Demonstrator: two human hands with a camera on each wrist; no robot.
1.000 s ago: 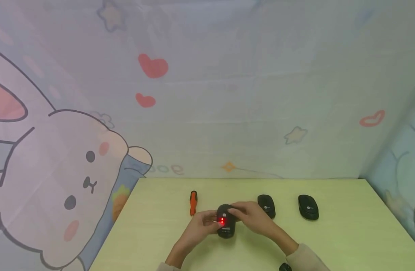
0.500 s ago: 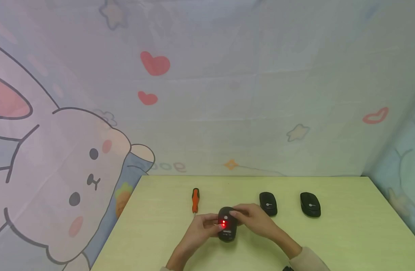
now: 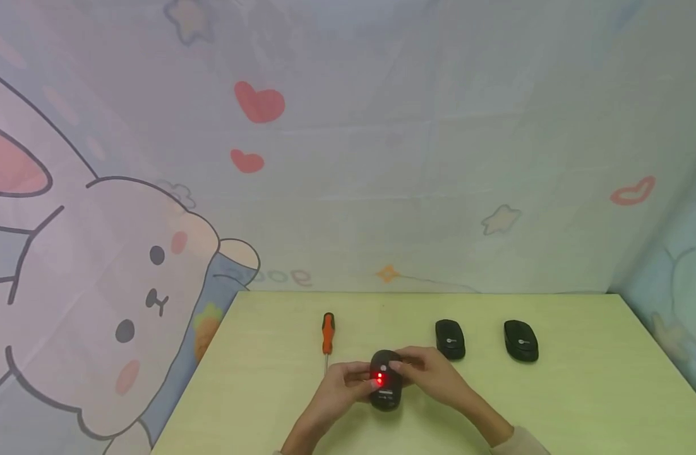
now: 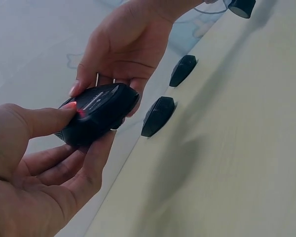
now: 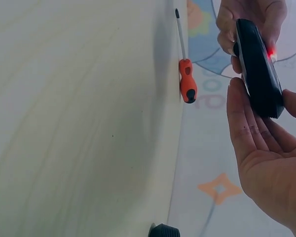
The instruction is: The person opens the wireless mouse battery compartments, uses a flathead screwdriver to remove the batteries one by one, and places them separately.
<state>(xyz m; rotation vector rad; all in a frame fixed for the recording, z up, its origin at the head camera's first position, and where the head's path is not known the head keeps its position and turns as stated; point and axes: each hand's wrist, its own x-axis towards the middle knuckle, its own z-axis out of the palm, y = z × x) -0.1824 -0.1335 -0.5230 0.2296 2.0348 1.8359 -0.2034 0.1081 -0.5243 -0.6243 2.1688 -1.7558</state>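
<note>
Both hands hold one black computer mouse (image 3: 386, 399) above the table, its underside turned up toward the head camera with a red light glowing on it. The left hand (image 3: 342, 392) grips its left side, thumb on the underside by the light and fingers beneath, as the left wrist view shows. From the right, the right hand (image 3: 433, 376) pinches the far end, with its thumb (image 5: 295, 103) on one face and its fingers (image 5: 244, 116) along the other. The mouse's top side is mostly hidden from the head camera.
Two more black mice, one nearer (image 3: 450, 339) and one farther right (image 3: 521, 341), lie on the pale wooden table (image 3: 598, 392). An orange and black screwdriver (image 3: 328, 333) lies left of the hands. Behind the table hangs a cartoon-printed cloth (image 3: 348, 240).
The hands and the mouse between them have shifted slightly right and down in the head view. The grip looks the same, and the small dark object at the bottom edge is out of view.
</note>
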